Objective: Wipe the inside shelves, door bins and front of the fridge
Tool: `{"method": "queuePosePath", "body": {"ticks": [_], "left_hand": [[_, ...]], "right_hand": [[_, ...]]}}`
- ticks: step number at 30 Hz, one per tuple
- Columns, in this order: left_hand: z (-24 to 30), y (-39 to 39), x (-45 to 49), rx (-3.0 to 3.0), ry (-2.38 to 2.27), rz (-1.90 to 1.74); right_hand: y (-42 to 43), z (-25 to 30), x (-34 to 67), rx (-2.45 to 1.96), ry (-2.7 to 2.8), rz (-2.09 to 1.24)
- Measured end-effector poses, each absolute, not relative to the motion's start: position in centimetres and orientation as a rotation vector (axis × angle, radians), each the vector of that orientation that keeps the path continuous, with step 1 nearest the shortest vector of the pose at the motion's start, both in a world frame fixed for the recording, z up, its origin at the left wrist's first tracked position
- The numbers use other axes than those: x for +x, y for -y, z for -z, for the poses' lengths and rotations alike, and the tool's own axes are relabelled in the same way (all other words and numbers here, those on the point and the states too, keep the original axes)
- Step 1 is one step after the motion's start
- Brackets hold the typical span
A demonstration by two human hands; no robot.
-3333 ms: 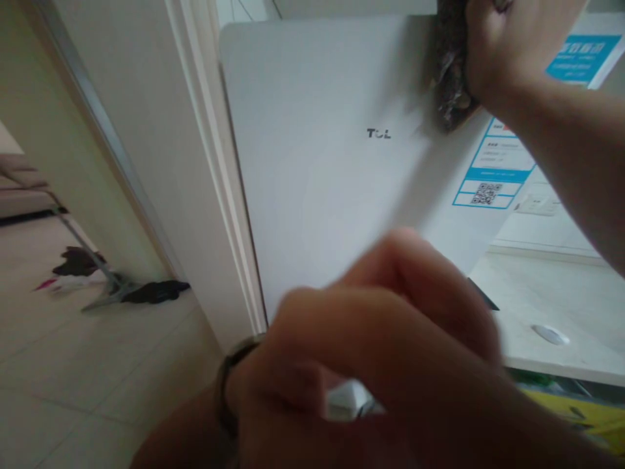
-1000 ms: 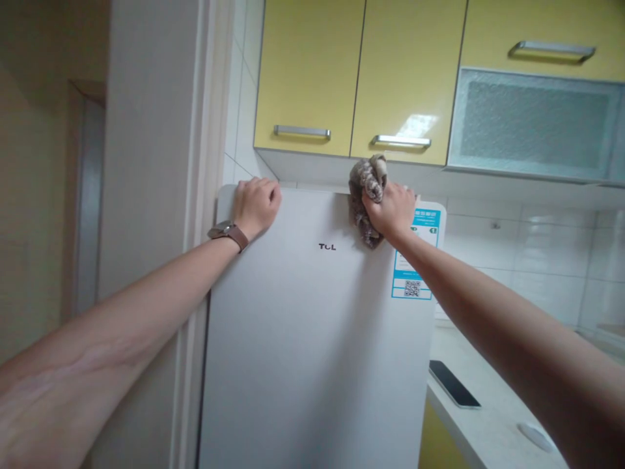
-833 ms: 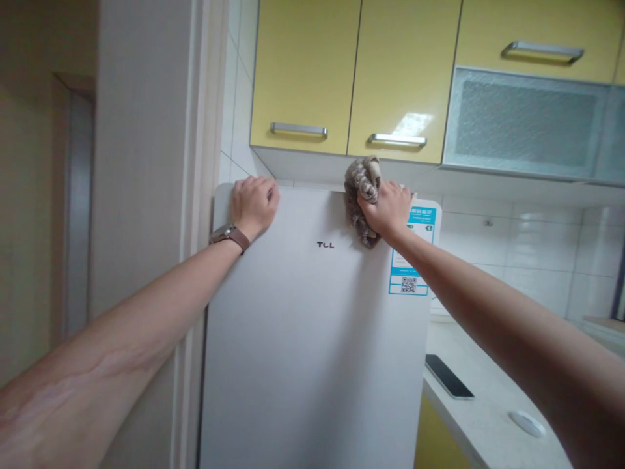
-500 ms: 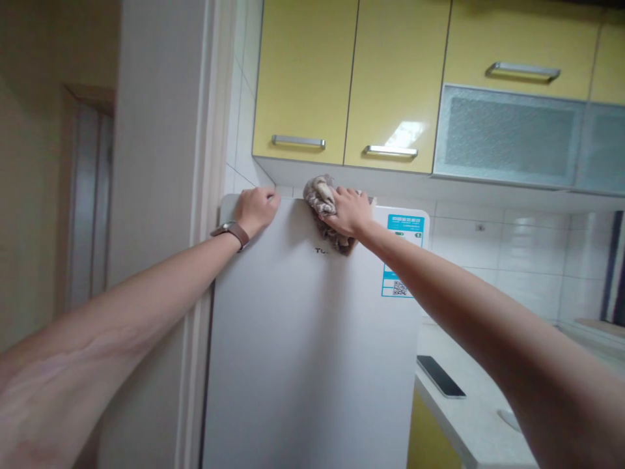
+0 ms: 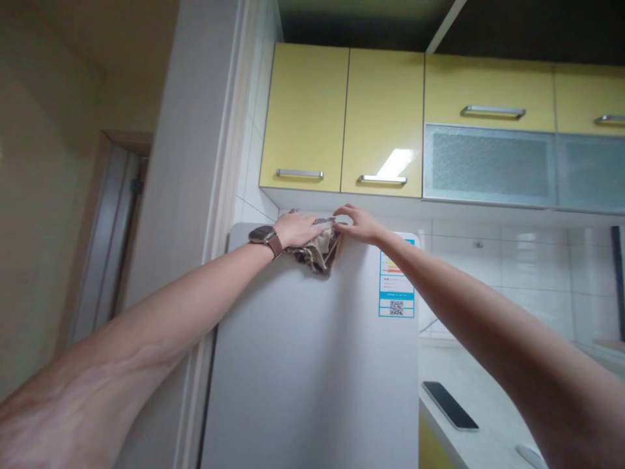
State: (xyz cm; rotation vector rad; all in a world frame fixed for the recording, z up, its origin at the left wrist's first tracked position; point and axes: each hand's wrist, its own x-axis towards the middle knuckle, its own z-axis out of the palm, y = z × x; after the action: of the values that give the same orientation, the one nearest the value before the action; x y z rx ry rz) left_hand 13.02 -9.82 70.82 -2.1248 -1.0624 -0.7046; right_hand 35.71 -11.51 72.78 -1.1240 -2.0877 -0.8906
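A patterned brown-and-beige cloth (image 5: 319, 251) lies bunched over the top front edge of a white refrigerator (image 5: 312, 365), its lower corner hanging on the door. My left hand (image 5: 297, 229), with a watch (image 5: 266, 238) on its wrist, rests over the cloth and grips it against the fridge top. Just to the right, my right hand (image 5: 361, 225) has its thumb and forefinger apart in a curve. Its thumb tip is close to the cloth's right edge; whether they touch, I cannot tell.
Yellow wall cabinets (image 5: 303, 117) hang close above the fridge. A pale door frame (image 5: 195, 163) stands at the left. A phone (image 5: 450, 405) lies on the white counter (image 5: 454, 358) at the right. The fridge door bears a blue-and-white label (image 5: 396, 283).
My left hand has moved right from the fridge's top left edge onto the cloth. My right hand has let go of the cloth, which now sits slightly further left. The view has tilted up.
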Motion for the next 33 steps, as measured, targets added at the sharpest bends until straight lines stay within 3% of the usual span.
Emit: {"method": "queuePosePath", "body": {"ticks": [5, 11, 18, 27, 33], "left_hand": [[-71.5, 11.3, 13.7, -2.067, 1.239, 0.602], [-71.8, 11.1, 14.7, -2.041, 1.189, 0.449], [-66.6, 7.5, 12.1, -1.865, 0.854, 0.866], [-66.7, 4.6, 5.9, -1.717, 1.140, 1.182], [-61.7, 4.4, 4.7, -1.673, 1.115, 1.303]], "right_hand": [[12.5, -71.6, 41.7, -1.609, 1.632, 1.054], [11.8, -69.9, 41.7, -1.651, 1.491, 1.157], [11.9, -69.8, 41.5, -1.685, 1.427, 1.120], [11.5, -69.7, 41.5, -1.736, 1.350, 1.060], [11.1, -69.5, 41.7, -1.718, 1.334, 1.053]]}}
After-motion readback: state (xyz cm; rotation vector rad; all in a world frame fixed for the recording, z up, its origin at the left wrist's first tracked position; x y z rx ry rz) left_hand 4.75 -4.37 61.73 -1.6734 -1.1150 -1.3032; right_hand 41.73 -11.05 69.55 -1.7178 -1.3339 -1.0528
